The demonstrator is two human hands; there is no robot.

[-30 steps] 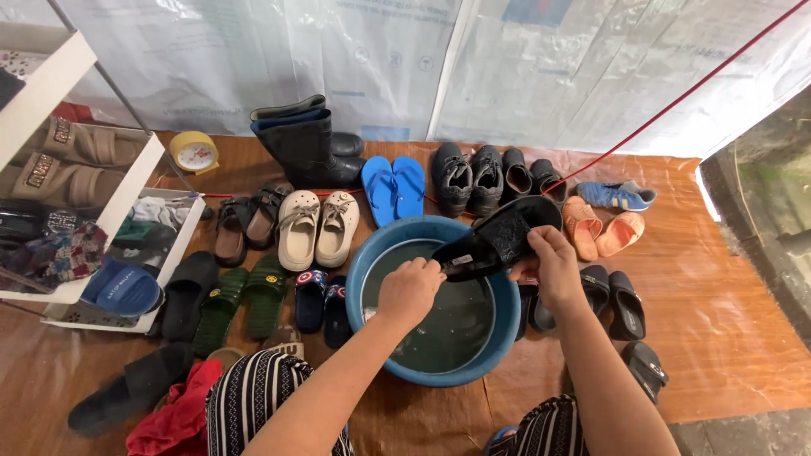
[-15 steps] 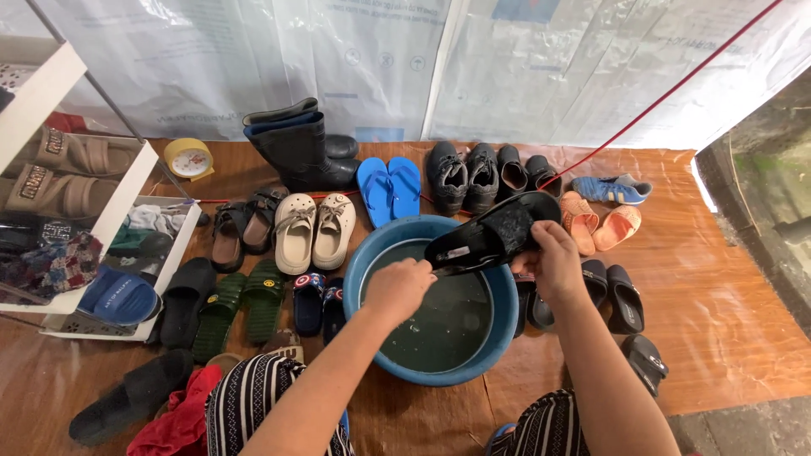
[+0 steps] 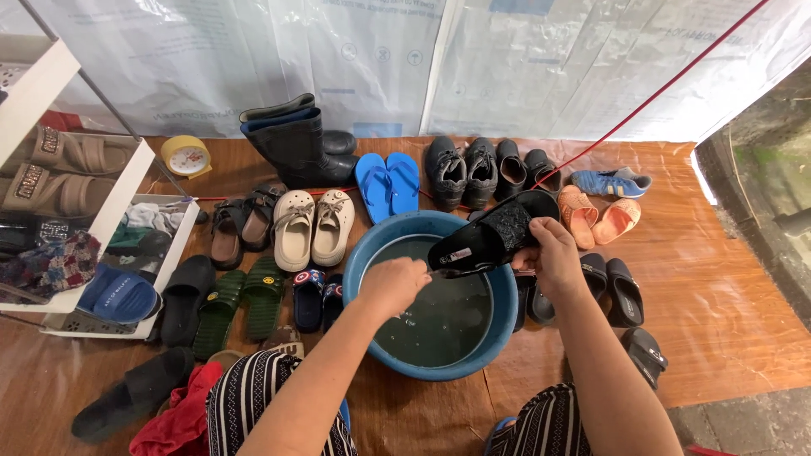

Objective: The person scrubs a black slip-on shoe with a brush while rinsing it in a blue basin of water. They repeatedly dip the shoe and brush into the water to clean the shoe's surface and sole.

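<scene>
Washing step: right hand (image 3: 553, 253) grips a black slipper (image 3: 490, 241) over the blue basin (image 3: 507, 325), centre frame. Left hand (image 3: 393, 285), loosely curled, empty, hovers above the water. Scrubbing needs that hand on the slipper.

Black rubber boots (image 3: 297, 145) by blue flip-flops (image 3: 388, 183); cream clogs (image 3: 315, 226) beside brown sandals (image 3: 239, 230); green slides (image 3: 240, 301) below; yellow clock (image 3: 187, 155) near white shelf (image 3: 118, 203); orange clogs (image 3: 596, 214) right
</scene>
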